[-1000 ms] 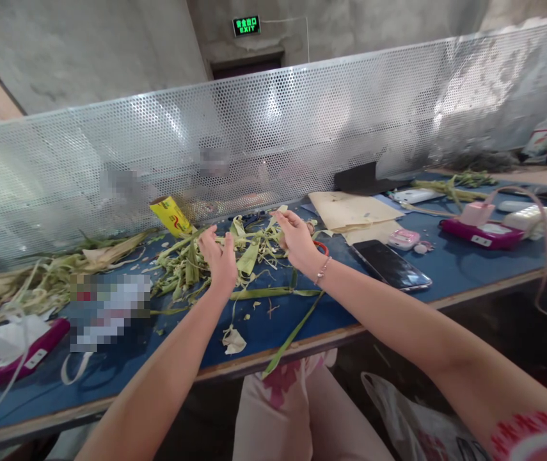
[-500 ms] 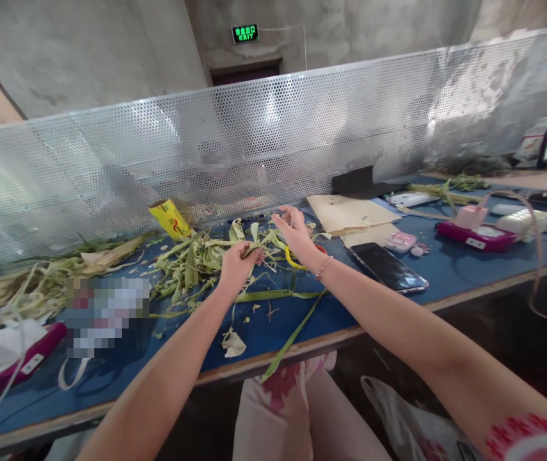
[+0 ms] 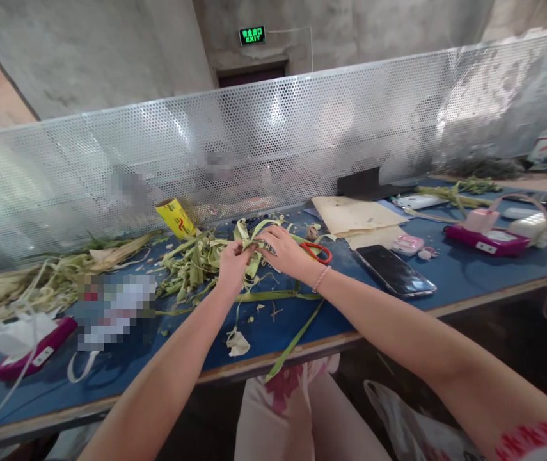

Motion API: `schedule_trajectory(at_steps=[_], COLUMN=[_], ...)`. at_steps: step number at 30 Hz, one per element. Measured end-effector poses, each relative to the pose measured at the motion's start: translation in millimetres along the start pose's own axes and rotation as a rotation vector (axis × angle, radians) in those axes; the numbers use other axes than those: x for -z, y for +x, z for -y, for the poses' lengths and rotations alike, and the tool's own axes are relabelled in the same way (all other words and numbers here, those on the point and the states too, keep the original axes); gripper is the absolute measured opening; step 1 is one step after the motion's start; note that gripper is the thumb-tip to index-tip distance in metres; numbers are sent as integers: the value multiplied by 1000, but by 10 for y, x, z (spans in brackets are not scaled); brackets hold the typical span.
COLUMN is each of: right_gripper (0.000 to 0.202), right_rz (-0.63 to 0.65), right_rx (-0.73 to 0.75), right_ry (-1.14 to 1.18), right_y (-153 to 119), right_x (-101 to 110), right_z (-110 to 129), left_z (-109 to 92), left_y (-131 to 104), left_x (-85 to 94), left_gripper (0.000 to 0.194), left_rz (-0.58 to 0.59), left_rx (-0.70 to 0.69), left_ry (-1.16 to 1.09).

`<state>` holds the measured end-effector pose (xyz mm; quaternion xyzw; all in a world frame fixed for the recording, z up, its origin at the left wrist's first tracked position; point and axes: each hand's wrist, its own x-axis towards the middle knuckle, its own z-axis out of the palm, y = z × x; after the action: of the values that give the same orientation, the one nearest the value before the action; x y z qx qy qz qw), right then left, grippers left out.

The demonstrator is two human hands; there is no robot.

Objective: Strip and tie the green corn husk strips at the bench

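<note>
Both hands work close together over the middle of the blue counter (image 3: 206, 339), at the near right side of a heap of green leaf strips (image 3: 194, 266). Left hand (image 3: 233, 266): thumb and fingers pressed together, pinching a green strip (image 3: 253, 244). Right hand (image 3: 283, 251): fingers bent, thumb underneath, grip closed on the same strip right beside the left fingertips. The strip is up in the fingers, above the counter; its full run is hard to separate from the leaves behind. Pale bracelet (image 3: 322, 279) on the right wrist. Red-orange loop handle (image 3: 327, 257) just to the right of that hand. Yellow tube (image 3: 176, 219) leans behind the heap, near the perforated metal screen (image 3: 302, 141). Dried husks (image 3: 38, 282) spread along the left part of the counter. Nearer the front, a loose scrap (image 3: 238, 343), pale and crumpled; beside it a long green leaf (image 3: 297, 340) lies with its tip over the counter's front edge. To the right of the hands: tan paper sheets (image 3: 354, 214), a dark phone (image 3: 395, 271) lying flat with its screen up, and a small pink case (image 3: 406, 244) just behind the phone. Farther right, a purple power strip (image 3: 487, 242) with a pink plug block (image 3: 481, 220); a second purple unit (image 3: 38, 349) at far left, under white plugs. Green-lit exit sign (image 3: 252, 35) on the wall beyond.
</note>
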<state>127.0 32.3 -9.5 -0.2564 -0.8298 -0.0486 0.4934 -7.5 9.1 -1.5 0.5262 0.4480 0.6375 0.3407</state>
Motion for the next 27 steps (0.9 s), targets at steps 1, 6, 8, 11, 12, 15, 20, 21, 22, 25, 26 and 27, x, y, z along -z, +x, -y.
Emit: schedule_trajectory(at_steps=[1, 6, 8, 11, 12, 15, 20, 21, 22, 25, 26, 27], right_gripper=[11, 16, 17, 17, 16, 13, 13, 14, 14, 16, 16, 17], right_rz=[15, 102, 140, 146, 139, 138, 176, 173, 166, 132, 121, 114], right_rx=[-8, -41, -50, -57, -60, -70, -83, -99, -120, -210, -241, -266], right_ry=[17, 105, 118, 128, 129, 124, 145, 158, 176, 245, 268, 289], right_y=[5, 43, 49, 45, 41, 34, 34, 33, 33, 29, 28, 29], right_x=[4, 67, 87, 114, 123, 144, 133, 126, 118, 100, 98, 97], right_z=[-7, -29, -28, -11, -1, 29, 69, 75, 79, 83, 82, 82], left_z=[-8, -86, -119, -139, -137, -125, -160, -172, -181, -191, -188, -185], left_y=[-11, -69, -81, -80, -78, -77, -118, -127, -134, -143, -142, -140], left_x=[-13, -59, -60, -55, -55, -67, -102, -107, -110, -112, -111, -111], left_gripper=[19, 25, 23, 25, 25, 20, 19, 20, 21, 23, 24, 25], left_rz=[22, 161, 203, 202, 187, 126, 92, 89, 87, 77, 72, 70], left_rx=[18, 141, 194, 253, 254, 237, 274, 279, 279, 257, 255, 256], left_ry=[-9, -104, -194, -266, -258, -243, -346, -347, -345, -356, -362, -371])
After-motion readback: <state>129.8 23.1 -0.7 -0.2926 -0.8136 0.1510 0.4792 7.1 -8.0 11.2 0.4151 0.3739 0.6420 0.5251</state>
